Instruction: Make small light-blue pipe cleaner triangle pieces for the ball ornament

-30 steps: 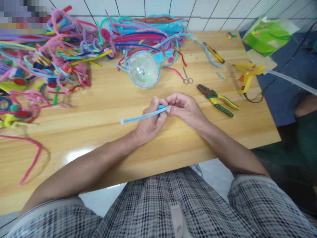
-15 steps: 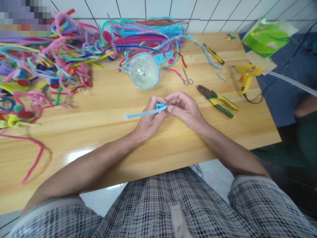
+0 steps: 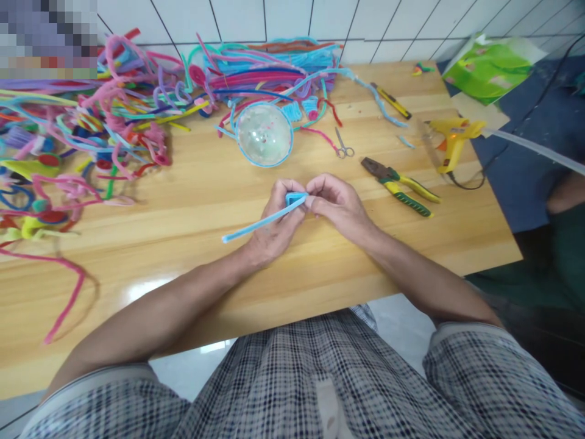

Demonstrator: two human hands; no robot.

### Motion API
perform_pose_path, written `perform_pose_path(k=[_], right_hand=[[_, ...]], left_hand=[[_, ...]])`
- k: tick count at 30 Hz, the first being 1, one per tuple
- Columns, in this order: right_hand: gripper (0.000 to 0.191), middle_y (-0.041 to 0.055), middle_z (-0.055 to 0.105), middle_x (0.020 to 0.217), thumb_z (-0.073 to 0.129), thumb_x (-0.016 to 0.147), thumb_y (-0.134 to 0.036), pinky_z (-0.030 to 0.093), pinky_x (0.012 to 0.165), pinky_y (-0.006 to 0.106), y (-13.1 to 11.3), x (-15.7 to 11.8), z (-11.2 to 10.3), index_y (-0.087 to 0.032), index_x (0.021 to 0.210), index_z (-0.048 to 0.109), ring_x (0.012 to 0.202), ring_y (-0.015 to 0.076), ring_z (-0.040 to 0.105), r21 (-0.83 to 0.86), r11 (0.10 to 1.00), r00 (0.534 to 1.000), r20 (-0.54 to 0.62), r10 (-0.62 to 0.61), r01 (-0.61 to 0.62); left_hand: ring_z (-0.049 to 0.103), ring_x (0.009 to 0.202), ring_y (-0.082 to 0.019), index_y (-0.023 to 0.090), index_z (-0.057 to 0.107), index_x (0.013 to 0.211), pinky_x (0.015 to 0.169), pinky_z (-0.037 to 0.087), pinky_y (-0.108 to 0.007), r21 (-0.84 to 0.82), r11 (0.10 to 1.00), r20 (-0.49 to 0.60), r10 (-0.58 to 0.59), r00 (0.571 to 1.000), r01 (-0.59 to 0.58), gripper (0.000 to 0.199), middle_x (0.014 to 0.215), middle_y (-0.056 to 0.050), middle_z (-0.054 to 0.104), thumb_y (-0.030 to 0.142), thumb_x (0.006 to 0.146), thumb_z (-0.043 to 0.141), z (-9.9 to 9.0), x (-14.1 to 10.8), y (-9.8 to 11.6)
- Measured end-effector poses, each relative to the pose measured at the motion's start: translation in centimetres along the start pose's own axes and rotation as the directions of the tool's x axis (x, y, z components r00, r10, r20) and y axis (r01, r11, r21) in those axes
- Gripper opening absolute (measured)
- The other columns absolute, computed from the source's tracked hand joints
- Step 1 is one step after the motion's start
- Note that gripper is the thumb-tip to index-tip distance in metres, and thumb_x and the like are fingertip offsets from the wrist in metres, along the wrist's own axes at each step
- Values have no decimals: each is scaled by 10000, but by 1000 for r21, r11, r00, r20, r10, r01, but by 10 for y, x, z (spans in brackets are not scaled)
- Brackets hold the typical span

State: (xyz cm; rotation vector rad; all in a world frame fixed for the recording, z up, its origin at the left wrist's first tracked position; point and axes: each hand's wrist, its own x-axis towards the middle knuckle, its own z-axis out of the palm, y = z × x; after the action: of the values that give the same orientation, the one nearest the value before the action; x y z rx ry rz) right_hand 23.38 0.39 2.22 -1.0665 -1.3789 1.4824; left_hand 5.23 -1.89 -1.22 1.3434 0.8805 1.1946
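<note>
A light-blue pipe cleaner (image 3: 256,226) is folded into a small loop at one end, and its long tail points out to the left over my left wrist. My left hand (image 3: 278,222) is closed around the looped part. Against it, my right hand (image 3: 337,204) pinches the same pipe cleaner at the bend, thumb on top and fingers curled behind. Just beyond my hands stands a clear bowl (image 3: 265,135) rimmed with blue pipe cleaner. To the right lie pliers (image 3: 397,186) with yellow-green handles.
Tangled coloured pipe cleaners (image 3: 114,128) cover the left side, with bundles (image 3: 274,67) along the tiled wall. Small scissors (image 3: 343,146), a yellow cutter (image 3: 392,101) and a yellow glue gun (image 3: 456,141) lie to the right. A green packet (image 3: 493,70) sits at the right corner.
The free tail of the pipe cleaner has swung downward toward me and now slants more. Both hands keep nearly the same place and grip. The view has shifted slightly.
</note>
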Motion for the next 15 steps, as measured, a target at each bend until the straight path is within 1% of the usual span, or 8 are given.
perform_pose_path(k=[3,6,9,11,13,15], right_hand=[[468,-35,678,843,977,801,-570,530,681,306,1,1,0,-255,942,661,727,143,605,-23,1000,1000,-18,15,-16],[396,-35,669,823,943,816,-500,506,667,309,3,1,0,-262,914,643,730,153,619,-40,999,1000,-8,15,-16],[350,-45,636,797,928,797,-402,488,665,304,7,2,1,-260,895,623,718,145,600,-50,999,1000,-7,-12,11],[346,-47,639,816,918,786,-368,511,689,307,8,2,1,-262,918,617,730,145,606,-37,999,1000,6,-17,17],[357,-42,661,863,910,780,-354,538,722,309,9,2,2,-261,971,623,767,149,628,-16,1000,1000,12,-19,19],[389,-30,678,918,913,781,-363,547,743,302,10,2,2,-256,1028,632,813,150,641,-2,1000,1000,-7,-31,31]], left_hand=[[557,764,-162,283,540,1155,729,483,-332,37,999,45,7,999,-8,226,890,27,608,436,1094,695,0,-1,2],[561,743,-176,285,534,1129,733,507,-351,62,998,63,18,998,-22,214,845,24,591,490,1143,596,1,-1,2],[556,719,-176,284,538,1109,705,519,-349,66,997,38,44,998,-47,301,832,19,570,580,1148,580,4,-1,0],[561,717,-173,283,544,1110,698,529,-342,58,997,15,48,999,-49,340,838,15,577,618,1135,599,5,0,-1],[574,728,-172,284,553,1115,706,543,-335,45,999,-16,23,1000,-22,353,850,11,598,631,1122,617,5,2,-1],[599,764,-174,285,565,1117,718,556,-325,21,1000,-59,-10,998,11,367,882,1,639,644,1103,638,4,5,0]])
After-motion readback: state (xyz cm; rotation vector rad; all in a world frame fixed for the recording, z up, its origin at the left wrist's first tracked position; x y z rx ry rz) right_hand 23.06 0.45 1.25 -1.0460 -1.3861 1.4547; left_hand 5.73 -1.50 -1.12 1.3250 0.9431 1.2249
